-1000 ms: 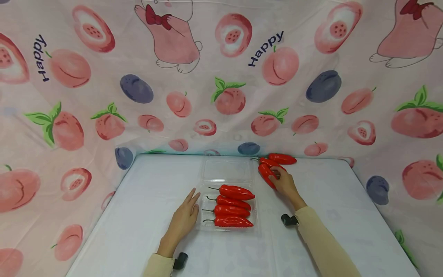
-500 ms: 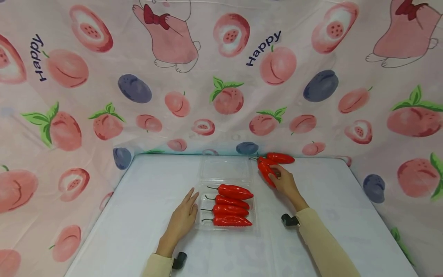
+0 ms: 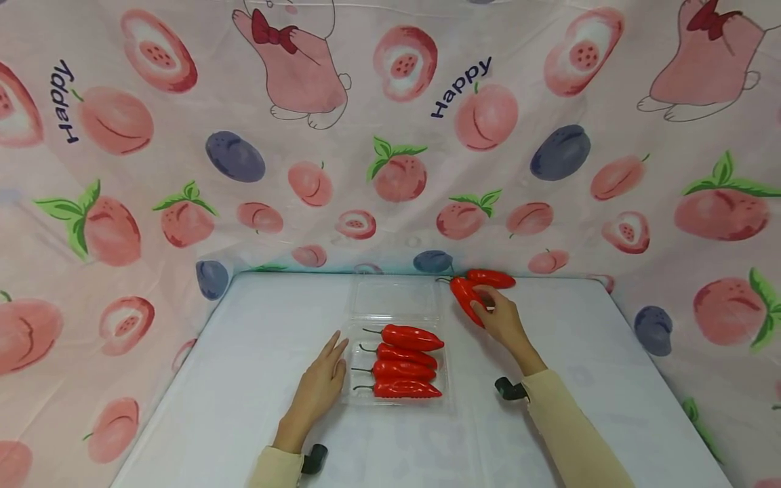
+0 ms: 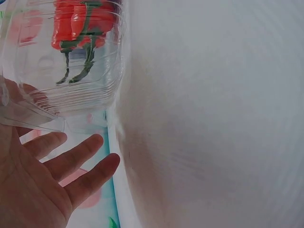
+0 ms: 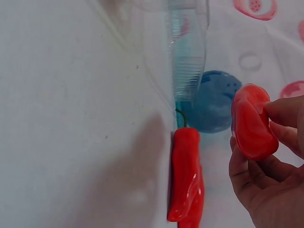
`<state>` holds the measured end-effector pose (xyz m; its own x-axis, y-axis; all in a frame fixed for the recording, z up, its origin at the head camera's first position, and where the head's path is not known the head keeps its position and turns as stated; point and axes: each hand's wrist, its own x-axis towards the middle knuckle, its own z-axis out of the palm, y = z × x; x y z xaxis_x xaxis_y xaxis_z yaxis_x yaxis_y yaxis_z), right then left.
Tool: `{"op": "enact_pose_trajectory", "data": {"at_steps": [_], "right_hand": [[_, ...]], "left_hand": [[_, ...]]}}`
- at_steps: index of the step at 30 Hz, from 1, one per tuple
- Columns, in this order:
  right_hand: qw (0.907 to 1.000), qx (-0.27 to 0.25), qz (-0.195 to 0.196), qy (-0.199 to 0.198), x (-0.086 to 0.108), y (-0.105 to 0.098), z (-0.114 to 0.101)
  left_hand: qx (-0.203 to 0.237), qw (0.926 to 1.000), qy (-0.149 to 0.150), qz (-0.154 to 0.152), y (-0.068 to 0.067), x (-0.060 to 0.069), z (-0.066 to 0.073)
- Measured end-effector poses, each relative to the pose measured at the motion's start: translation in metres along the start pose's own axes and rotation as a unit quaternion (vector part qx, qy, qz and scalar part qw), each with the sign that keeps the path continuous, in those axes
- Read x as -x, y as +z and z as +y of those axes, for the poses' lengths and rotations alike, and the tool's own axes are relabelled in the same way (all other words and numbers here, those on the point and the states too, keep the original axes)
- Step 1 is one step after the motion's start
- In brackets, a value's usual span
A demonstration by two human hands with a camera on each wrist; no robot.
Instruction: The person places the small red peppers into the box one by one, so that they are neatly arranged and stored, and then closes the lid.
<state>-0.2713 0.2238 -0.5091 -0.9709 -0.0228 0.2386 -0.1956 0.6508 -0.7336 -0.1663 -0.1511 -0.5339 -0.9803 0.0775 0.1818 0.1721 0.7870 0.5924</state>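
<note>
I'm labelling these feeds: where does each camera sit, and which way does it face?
Head: worn on the head, facing forward and down at the clear container; left hand, right hand and sleeves show.
Left wrist: on that wrist, facing the clear container; left hand shows.
Right wrist: on that wrist, facing the pinched pepper; right hand shows.
Shared: head and right wrist both show the pinched pepper.

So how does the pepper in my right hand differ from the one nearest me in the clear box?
The held pepper is pinched in your right hand; the nearest boxed pepper lies in the clear box, with no hand on it. In the head view, the held pepper slants, while the nearest boxed pepper lies nearly straight across, stem leftward. Both are red, glossy and elongated.
</note>
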Motion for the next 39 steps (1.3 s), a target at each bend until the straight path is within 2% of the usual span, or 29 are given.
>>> {"op": "enact_pose_trajectory", "data": {"at_steps": [20,30,39], "right_hand": [[0.9991,-0.016,0.011,-0.039,0.016,-0.009,-0.037],[0.996,-0.014,0.022,-0.086,0.023,-0.005,-0.043],[0.994,-0.016,0.013,-0.108,0.029,-0.001,-0.052]], "left_hand": [[0.008,1.0,0.003,0.0,0.0,0.0,-0.001],[0.003,1.0,0.002,0.0,0.001,0.0,-0.001],[0.002,1.0,0.003,0.0,0.001,0.0,-0.002]]}}
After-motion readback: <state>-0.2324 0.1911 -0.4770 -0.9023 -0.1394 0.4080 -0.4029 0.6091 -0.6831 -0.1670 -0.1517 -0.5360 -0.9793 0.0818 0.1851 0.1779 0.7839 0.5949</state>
